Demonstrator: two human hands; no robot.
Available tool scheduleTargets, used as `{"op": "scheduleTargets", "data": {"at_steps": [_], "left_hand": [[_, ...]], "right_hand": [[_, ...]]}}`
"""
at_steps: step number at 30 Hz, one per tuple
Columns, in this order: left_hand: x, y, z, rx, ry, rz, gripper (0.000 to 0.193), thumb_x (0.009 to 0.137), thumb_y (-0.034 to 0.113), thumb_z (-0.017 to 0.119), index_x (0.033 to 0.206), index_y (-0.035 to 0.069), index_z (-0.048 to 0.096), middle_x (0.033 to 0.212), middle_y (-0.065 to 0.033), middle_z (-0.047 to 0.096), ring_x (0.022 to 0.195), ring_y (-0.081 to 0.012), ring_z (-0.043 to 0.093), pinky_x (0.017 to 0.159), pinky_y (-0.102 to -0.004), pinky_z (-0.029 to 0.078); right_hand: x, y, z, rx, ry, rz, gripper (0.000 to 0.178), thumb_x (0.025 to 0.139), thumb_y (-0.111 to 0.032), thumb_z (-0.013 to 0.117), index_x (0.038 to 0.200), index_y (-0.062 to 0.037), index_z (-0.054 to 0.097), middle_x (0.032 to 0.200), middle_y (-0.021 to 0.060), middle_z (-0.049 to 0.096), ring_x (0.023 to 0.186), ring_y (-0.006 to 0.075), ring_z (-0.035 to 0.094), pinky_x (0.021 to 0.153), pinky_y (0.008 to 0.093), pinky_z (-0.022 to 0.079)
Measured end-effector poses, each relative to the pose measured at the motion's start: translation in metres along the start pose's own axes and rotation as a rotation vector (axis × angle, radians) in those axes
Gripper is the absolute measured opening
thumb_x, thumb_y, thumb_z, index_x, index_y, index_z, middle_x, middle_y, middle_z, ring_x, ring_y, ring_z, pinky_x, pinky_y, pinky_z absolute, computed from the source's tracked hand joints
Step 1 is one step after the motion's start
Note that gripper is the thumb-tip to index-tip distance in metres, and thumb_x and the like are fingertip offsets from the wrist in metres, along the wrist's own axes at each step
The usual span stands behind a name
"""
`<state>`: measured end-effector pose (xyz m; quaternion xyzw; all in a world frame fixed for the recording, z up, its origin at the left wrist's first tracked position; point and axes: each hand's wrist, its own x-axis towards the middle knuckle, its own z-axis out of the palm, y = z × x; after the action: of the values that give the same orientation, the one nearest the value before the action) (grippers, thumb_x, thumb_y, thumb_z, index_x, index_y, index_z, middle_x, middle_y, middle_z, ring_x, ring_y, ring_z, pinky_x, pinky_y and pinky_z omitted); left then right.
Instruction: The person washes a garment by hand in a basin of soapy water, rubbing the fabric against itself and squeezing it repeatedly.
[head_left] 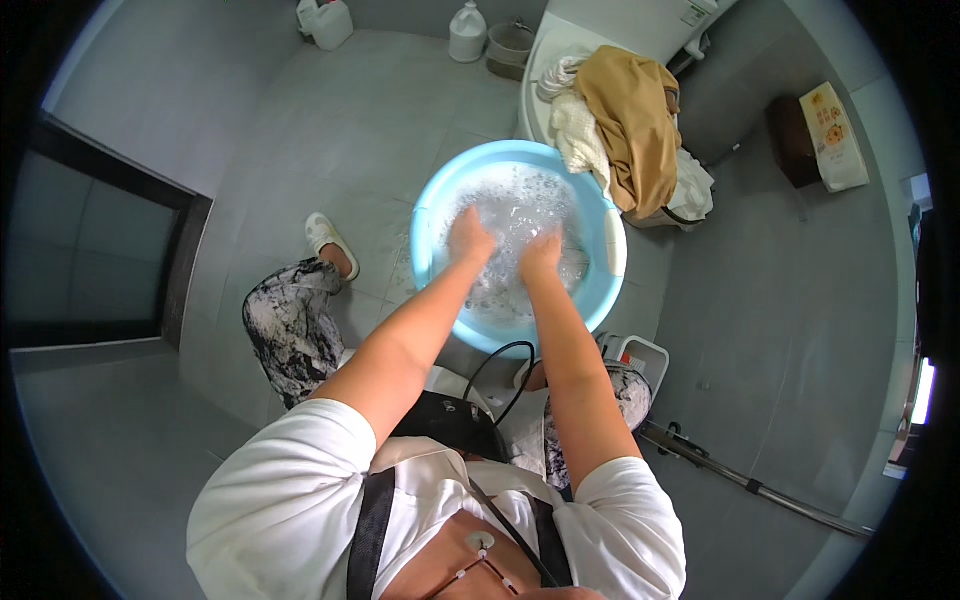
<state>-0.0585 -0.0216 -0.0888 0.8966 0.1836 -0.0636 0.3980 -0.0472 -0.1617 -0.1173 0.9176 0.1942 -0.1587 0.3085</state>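
A round light-blue basin [422, 235] full of foamy, soapy water [520, 200] stands on the floor in front of me. Both my forearms reach down into it. My left hand [471, 238] dips into the suds left of the middle, its fingers sunk under the foam. Beside it, a little to the right and apart from it, my right hand [542, 253] is also in the water, with its fingertips covered. Whether either hand grips anything below the surface is hidden by the bubbles.
Behind the basin, a tan garment [630, 120] and cream knitwear [580, 130] lie heaped on a white toilet [600, 22]. White jugs [467, 35] and a small bucket [510, 50] stand at the far wall. A white plastic basket [650, 358] sits near my right knee.
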Motion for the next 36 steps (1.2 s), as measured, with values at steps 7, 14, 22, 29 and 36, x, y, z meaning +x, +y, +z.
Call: {"op": "scheduleTargets", "data": {"at_steps": [7,14,22,29,36], "left_hand": [[0.002,-0.017,-0.004,-0.279,-0.149,-0.196,0.060,0.064,0.011,0.059,0.119,0.002,0.035,0.109,-0.0218,0.049,0.105,-0.0336,0.045,0.088,-0.0376,0.037],[0.022,-0.040,0.004,-0.155,-0.250,0.158,0.066,0.062,0.013,0.062,0.123,0.007,0.036,0.113,-0.0199,0.047,0.109,-0.0329,0.042,0.091,-0.0358,0.035],[0.005,-0.010,-0.022,-0.558,-0.423,0.425,0.045,0.064,0.012,0.061,0.107,0.004,0.052,0.099,-0.0151,0.057,0.097,-0.0265,0.051,0.086,-0.0318,0.037],[-0.026,0.024,-0.046,-1.505,-0.440,0.047,0.043,0.065,0.008,0.050,0.108,0.005,0.048,0.098,-0.0077,0.055,0.089,-0.0187,0.052,0.084,-0.0324,0.040],[-0.020,0.048,-0.055,-1.790,-0.805,-0.180,0.049,0.082,0.052,0.041,0.100,0.008,0.054,0.089,-0.0073,0.058,0.083,-0.0215,0.056,0.077,-0.0353,0.045]], "right_hand": [[-0.017,0.039,-0.059,0.633,-0.186,-0.009,0.041,0.072,-0.025,0.057,0.108,-0.0038,0.055,0.108,0.0134,0.055,0.100,0.0223,0.052,0.088,0.0402,0.036],[-0.072,0.087,-0.110,1.556,-0.070,-0.223,0.054,0.060,-0.024,0.073,0.102,0.0043,0.054,0.091,0.0120,0.060,0.085,0.0202,0.056,0.075,0.0300,0.043],[-0.080,0.085,-0.096,2.929,0.119,-0.357,0.027,0.073,-0.012,0.050,0.097,0.0003,0.052,0.087,0.0096,0.059,0.080,0.0223,0.057,0.077,0.0343,0.045],[-0.072,0.063,-0.063,2.893,0.418,0.127,0.039,0.079,-0.021,0.053,0.115,-0.0081,0.043,0.100,0.0061,0.054,0.091,0.0190,0.052,0.080,0.0328,0.043],[-0.101,0.025,-0.113,1.382,1.028,-0.031,0.045,0.062,-0.016,0.068,0.104,-0.0093,0.056,0.110,0.0149,0.048,0.102,0.0306,0.047,0.085,0.0353,0.039]]}}
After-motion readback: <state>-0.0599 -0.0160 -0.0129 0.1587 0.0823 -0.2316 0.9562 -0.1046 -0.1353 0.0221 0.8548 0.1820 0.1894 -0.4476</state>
